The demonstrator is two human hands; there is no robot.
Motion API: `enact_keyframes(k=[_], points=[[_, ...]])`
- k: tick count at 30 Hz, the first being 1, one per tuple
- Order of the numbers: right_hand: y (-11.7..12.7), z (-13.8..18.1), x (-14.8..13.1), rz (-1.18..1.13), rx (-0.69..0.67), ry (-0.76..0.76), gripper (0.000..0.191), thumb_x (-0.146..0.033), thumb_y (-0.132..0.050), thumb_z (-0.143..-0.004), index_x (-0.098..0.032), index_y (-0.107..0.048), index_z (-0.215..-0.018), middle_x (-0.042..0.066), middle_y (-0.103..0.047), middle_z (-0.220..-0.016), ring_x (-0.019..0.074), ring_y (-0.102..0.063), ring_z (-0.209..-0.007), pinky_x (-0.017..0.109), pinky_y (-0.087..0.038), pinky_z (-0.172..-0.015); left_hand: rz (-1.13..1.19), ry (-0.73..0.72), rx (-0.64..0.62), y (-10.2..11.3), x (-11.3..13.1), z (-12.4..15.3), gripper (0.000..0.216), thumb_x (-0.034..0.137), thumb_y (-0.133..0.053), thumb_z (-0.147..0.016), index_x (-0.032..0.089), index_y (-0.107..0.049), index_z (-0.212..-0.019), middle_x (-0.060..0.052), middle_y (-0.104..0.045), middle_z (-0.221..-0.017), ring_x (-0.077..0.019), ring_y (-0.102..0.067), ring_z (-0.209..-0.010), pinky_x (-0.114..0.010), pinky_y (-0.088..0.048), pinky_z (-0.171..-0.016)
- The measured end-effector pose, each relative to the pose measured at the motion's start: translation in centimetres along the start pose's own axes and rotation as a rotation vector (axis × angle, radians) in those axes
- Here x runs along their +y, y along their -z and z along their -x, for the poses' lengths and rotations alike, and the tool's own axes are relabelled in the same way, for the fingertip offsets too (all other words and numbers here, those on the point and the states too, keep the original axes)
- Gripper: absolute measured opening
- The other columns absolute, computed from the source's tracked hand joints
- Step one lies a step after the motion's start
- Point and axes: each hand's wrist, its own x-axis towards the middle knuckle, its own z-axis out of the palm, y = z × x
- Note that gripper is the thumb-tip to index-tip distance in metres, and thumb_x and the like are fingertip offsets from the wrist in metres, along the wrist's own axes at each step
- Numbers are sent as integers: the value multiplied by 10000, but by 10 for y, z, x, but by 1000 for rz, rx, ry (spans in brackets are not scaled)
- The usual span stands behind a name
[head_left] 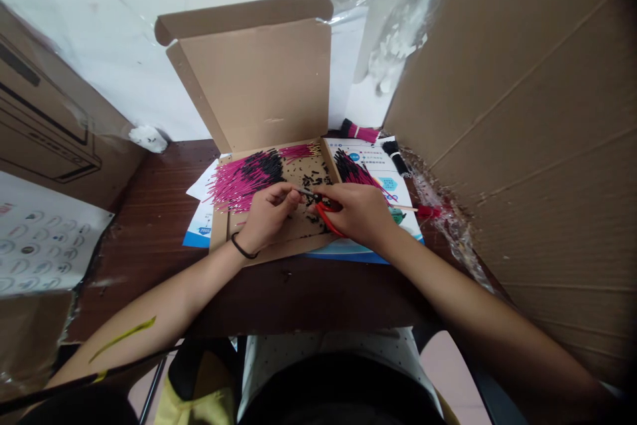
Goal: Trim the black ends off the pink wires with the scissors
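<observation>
My right hand grips red-handled scissors, whose blades point left toward my left hand. The fingers of my left hand are pinched together at the blade tips; what they hold is too small to make out. Both hands are over an open cardboard box. Inside it, left of the middle, lies a pile of magenta wires with black ends. Small black cut bits are scattered to its right. More magenta and black wires lie just beyond the box's right wall.
The box lid stands up at the back. Printed sheets lie under the box. Two tied bundles, one magenta and one black, sit back right. Large cardboard rises on the right; another carton stands left.
</observation>
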Motion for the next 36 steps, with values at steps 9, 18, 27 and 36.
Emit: enact_keyframes(k=[9,18,27,36], points=[[1,-2,6,110,-45,56,347,-519,-628,-785,-237,-736,-958,40,-744,-817,181,-667,-725,258,-336,-549,-39,-3,1,-1,6,1,349,504,-667,-745,161,-678,-807,-27,-666,-686,-95,-545,-558,-211,-412,-507],[2,-3,5,43,-26,-31,349,-504,-601,-812,-217,-736,-957,56,-752,-837,187,-676,-714,269,-374,-571,-3,4,-2,-1,2,1,328,493,-651,-773,166,-652,-791,-7,-612,-648,-82,-498,-532,-206,-390,-485],[1,-1,2,11,-5,25,327,-476,-640,-784,-233,-734,-982,38,-752,-882,189,-682,-789,261,-400,-602,43,16,-11,-2,3,1,308,471,-643,-787,164,-645,-808,-12,-631,-663,-74,-498,-526,-201,-397,-494],[5,-4,6,102,-98,33,295,-481,-628,-787,-227,-742,-887,51,-737,-787,184,-654,-700,263,-341,-554,-21,-26,-52,1,-2,0,307,468,-636,-794,161,-647,-802,-4,-616,-656,-77,-500,-539,-206,-396,-510]])
